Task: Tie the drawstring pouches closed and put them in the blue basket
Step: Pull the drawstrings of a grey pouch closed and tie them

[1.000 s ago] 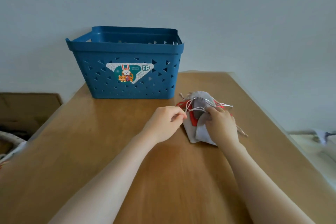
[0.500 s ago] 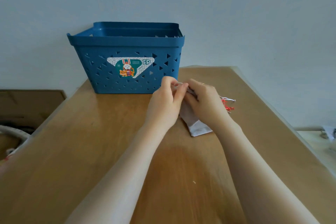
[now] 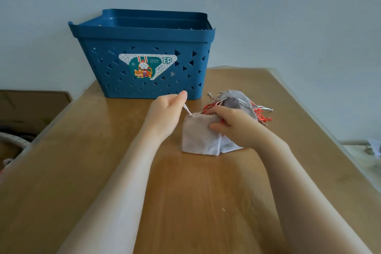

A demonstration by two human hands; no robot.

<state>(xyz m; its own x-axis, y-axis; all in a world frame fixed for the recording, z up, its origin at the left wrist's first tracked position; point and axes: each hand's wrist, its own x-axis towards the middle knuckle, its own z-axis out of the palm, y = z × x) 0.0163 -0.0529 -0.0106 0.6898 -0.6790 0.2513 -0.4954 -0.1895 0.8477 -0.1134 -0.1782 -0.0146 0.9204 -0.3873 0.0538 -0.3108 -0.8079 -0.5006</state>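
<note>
A light grey drawstring pouch (image 3: 199, 137) lies on the wooden table (image 3: 195, 202) in front of me. My left hand (image 3: 167, 112) pinches its white cord (image 3: 187, 109) and holds it taut, up and to the left. My right hand (image 3: 231, 125) grips the pouch at its gathered top edge. Behind my right hand lies a pile of several more pouches (image 3: 237, 101), grey and dark grey, with red and white cords spread to the right. The blue basket (image 3: 144, 53) stands at the table's back left; its inside is mostly hidden.
A brown cardboard box (image 3: 33, 105) sits beside the table on the left. On the right, beyond the table's edge, is a pale surface with small objects (image 3: 371, 148). A plain wall rises behind the basket.
My hands were together over the pile; now they have drawn one grey pouch toward me. My left hand has moved left, pulling the cord out. The head camera has tilted down a little.
</note>
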